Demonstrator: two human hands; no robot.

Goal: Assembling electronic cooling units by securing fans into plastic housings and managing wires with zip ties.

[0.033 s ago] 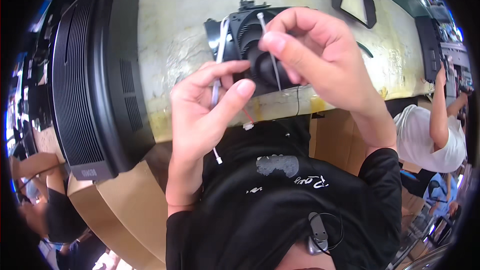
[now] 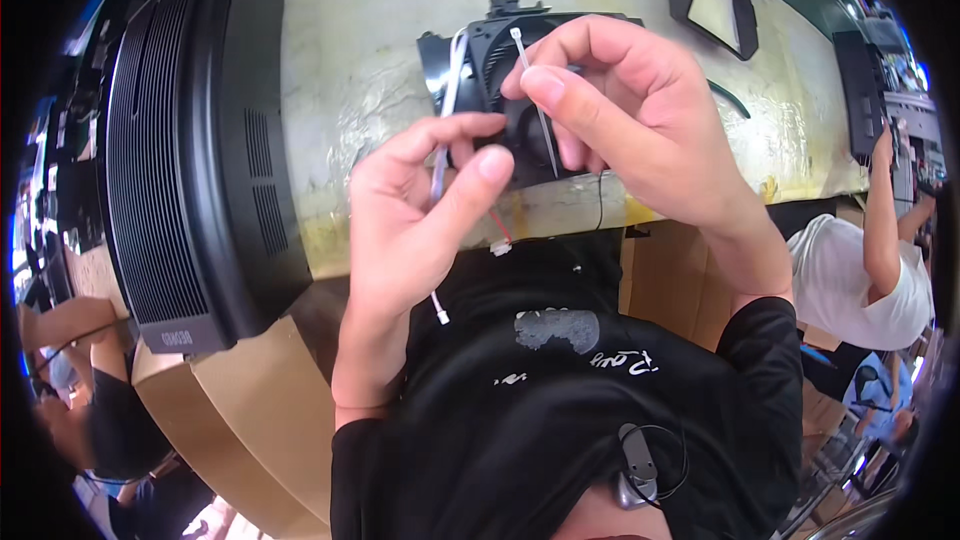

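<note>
A thin white cable tie (image 2: 546, 129) is pinched between the thumb and index finger of my right hand (image 2: 640, 105), its small head pointing up and away. My left hand (image 2: 415, 205) holds a white cable (image 2: 453, 75) that runs through its curled fingers. The cable's lower end, with a small white connector (image 2: 443, 318), hangs below that hand. My left thumb and index finger are apart, with nothing between their tips. Behind both hands lies a black fan housing (image 2: 500, 35) with a round grille, partly hidden by them. A red wire with a white plug (image 2: 501, 248) hangs near the table edge.
A large black slatted casing (image 2: 215, 160) stands at the left of the worn table (image 2: 350, 40). A black frame (image 2: 715, 0) lies at the far right. Cardboard (image 2: 240, 400) is at the lower left. Other people are at both sides, one in a white shirt (image 2: 865, 280).
The view has shifted slightly, so the table things sit a little further right. My right index finger has moved slightly on the cable tie; both hands hold nearly the same pose.
</note>
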